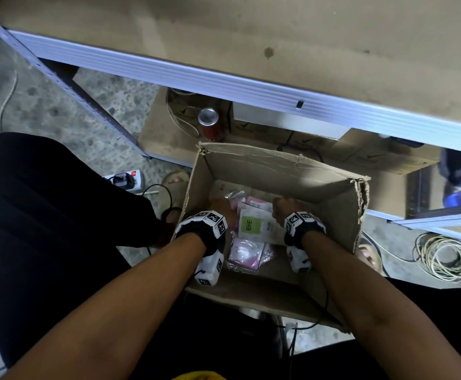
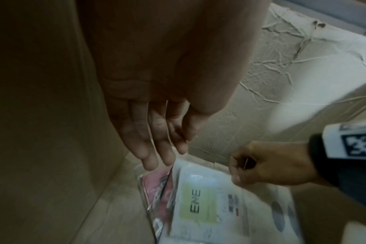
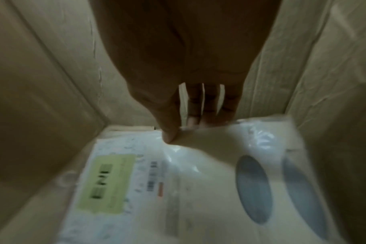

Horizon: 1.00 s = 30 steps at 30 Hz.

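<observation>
White plastic: packet (image 1: 254,224) sits low in the cardboard box (image 1: 278,165). Our right hand (image 1: 281,211) pinches its far edge; left hand (image 1: 221,212) hovers flat-fingered, empty. We're likely mid-pick; next, lift it clear.

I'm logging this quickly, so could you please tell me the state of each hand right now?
Left hand: open, fingers straight, holding nothing.
Right hand: pinching the edge of the white packet.

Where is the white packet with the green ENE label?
Head view: the white packet lies in the cardboard box on pink packets, pinched by the right hand.
</observation>
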{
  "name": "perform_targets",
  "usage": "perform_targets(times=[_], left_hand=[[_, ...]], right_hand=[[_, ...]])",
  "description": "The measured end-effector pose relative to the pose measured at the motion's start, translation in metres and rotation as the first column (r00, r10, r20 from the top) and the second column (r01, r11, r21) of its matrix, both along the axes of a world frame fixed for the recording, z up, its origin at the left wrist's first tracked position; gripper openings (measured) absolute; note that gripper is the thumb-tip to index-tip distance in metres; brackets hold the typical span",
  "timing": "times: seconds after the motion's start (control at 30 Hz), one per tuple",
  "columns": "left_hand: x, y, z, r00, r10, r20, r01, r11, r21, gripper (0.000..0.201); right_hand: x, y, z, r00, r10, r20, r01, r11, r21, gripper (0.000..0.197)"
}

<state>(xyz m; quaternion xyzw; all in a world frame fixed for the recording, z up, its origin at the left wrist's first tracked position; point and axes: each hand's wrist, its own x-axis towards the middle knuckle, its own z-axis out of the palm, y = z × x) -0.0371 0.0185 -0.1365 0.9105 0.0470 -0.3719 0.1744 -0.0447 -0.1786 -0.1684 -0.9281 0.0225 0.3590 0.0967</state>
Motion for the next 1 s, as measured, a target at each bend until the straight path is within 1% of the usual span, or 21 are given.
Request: perform_targets(times=[0.07,0.2,0.27,0.33,0.4,0.43,0.47,0.53,0.57,0.6,0.63,0.67,0.73,0.77,0.8,0.87,0.9,0.93,1.0], left_hand=[[-0.002,-0.005,-0.003,0.999,-0.009,-0.054,0.01,1.0,0.013,0.039],[-0.011,-0.014,-0.008,0.992,-0.051,-0.119,0.055,0.998,0.028,0.037],[-0.013,-0.016,-0.011,0.985,-0.067,-0.158,0.075,0.996,0.044,0.038],[-0.014,-0.02,-0.017,0.981,-0.046,-0.186,0.052,0.998,0.028,0.048],[-0.015,-0.026,-0.021,0.977,-0.04,-0.208,0.048,0.998,0.033,0.057],[-0.015,-0.027,-0.023,0.979,-0.042,-0.201,0.046,0.999,0.018,0.057],[-0.015,-0.027,-0.021,0.976,-0.058,-0.208,0.063,0.998,0.015,0.057],[-0.014,-0.028,-0.017,0.97,-0.132,-0.203,0.134,0.991,-0.006,0.067],[-0.013,-0.027,-0.014,0.972,-0.13,-0.197,0.132,0.991,-0.004,0.071],[-0.012,-0.028,-0.019,0.979,-0.034,-0.203,0.034,0.999,-0.004,0.069],[-0.011,-0.03,-0.023,0.98,0.008,-0.2,-0.012,1.0,-0.018,0.064],[-0.01,-0.032,-0.028,0.981,0.025,-0.195,-0.027,1.0,-0.01,0.064],[-0.01,-0.035,-0.03,0.971,0.095,-0.221,-0.094,0.995,0.018,0.072],[-0.011,-0.035,-0.033,0.967,0.128,-0.218,-0.132,0.991,-0.007,0.072],[-0.013,-0.034,-0.039,0.964,0.129,-0.233,-0.138,0.99,-0.024,0.066],[-0.016,-0.034,-0.047,0.95,0.103,-0.294,-0.124,0.991,-0.053,0.05],[-0.017,-0.035,-0.048,0.943,0.087,-0.321,-0.11,0.993,-0.053,0.045],[-0.018,-0.036,-0.05,0.935,0.099,-0.341,-0.127,0.99,-0.062,0.043],[-0.019,-0.037,-0.05,0.918,0.169,-0.359,-0.217,0.971,-0.098,0.042]], right_hand=[[-0.005,-0.004,0.0,0.999,-0.045,0.008,0.045,0.999,0.016,0.026],[-0.014,-0.012,0.003,0.989,-0.138,-0.054,0.14,0.989,0.051,0.041],[-0.021,-0.016,0.006,0.982,-0.19,-0.019,0.19,0.982,0.02,0.039],[-0.031,-0.02,0.009,0.974,-0.227,0.014,0.227,0.974,-0.023,0.039],[-0.042,-0.022,0.012,0.966,-0.259,-0.017,0.258,0.965,-0.044,0.041],[-0.047,-0.022,0.013,0.958,-0.285,-0.03,0.284,0.958,-0.049,0.043],[-0.052,-0.022,0.014,0.94,-0.339,-0.036,0.337,0.94,-0.048,0.046],[-0.06,-0.02,0.016,0.879,-0.475,-0.047,0.474,0.88,-0.034,0.058],[-0.063,-0.019,0.018,0.847,-0.529,-0.054,0.528,0.849,-0.031,0.065],[-0.066,-0.018,0.02,0.816,-0.575,-0.065,0.573,0.818,-0.04,0.07],[-0.068,-0.017,0.021,0.788,-0.611,-0.076,0.609,0.791,-0.054,0.073],[-0.068,-0.018,0.023,0.764,-0.64,-0.082,0.636,0.768,-0.069,0.074],[-0.067,-0.019,0.028,0.731,-0.676,-0.094,0.671,0.737,-0.082,0.067],[-0.067,-0.02,0.029,0.725,-0.682,-0.097,0.677,0.731,-0.084,0.063],[-0.067,-0.021,0.03,0.725,-0.682,-0.096,0.676,0.731,-0.09,0.063],[-0.068,-0.021,0.033,0.735,-0.672,-0.092,0.665,0.74,-0.097,0.065],[-0.069,-0.021,0.034,0.736,-0.671,-0.089,0.664,0.741,-0.096,0.065],[-0.07,-0.02,0.036,0.732,-0.675,-0.09,0.669,0.738,-0.094,0.064],[-0.071,-0.02,0.038,0.723,-0.683,-0.107,0.678,0.731,-0.084,0.063]])
